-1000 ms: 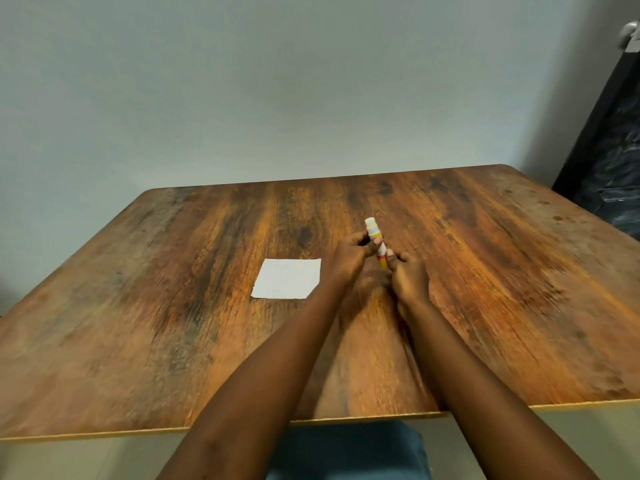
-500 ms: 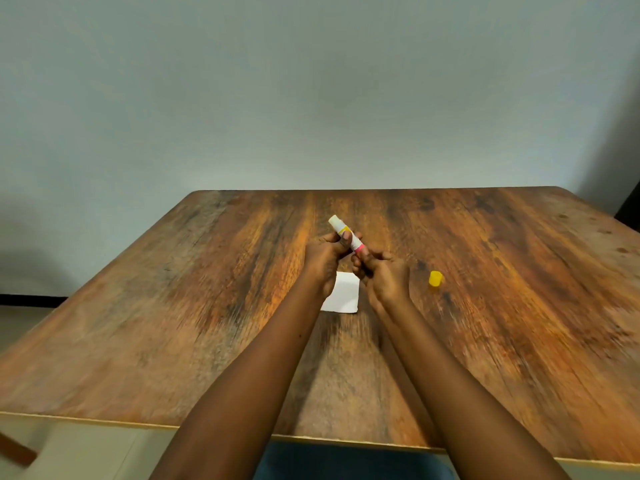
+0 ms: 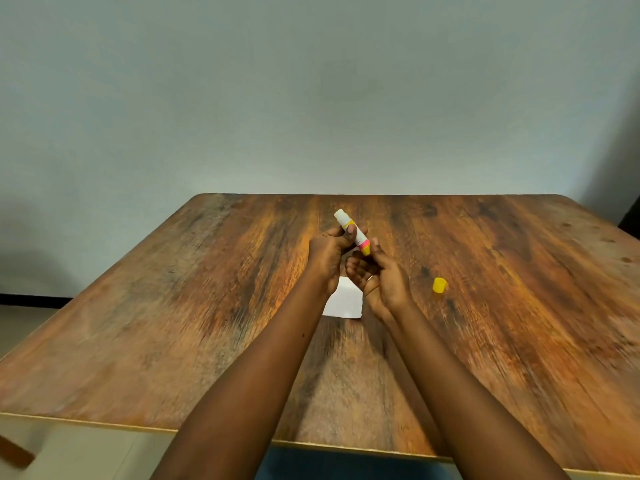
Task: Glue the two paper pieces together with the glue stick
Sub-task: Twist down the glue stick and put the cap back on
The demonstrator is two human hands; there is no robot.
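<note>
I hold an uncapped white glue stick (image 3: 346, 223) with pink and yellow bands above the table's middle, tilted up to the left. My left hand (image 3: 329, 254) grips its body with the thumb across it. My right hand (image 3: 377, 275) pinches the yellow base end with its fingertips. The yellow cap (image 3: 439, 285) lies on the wooden table (image 3: 173, 306) to the right of my hands. White paper (image 3: 344, 301) lies flat under my hands, mostly hidden by them; I cannot tell whether it is one piece or two.
A plain grey wall stands behind the table's far edge. A dark object (image 3: 632, 216) shows at the far right edge. The table's front edge runs close to my elbows.
The view shifted left, so the paper now sits under my hands. The yellow cap has appeared on the table at the right. The stick tilts further to the left.
</note>
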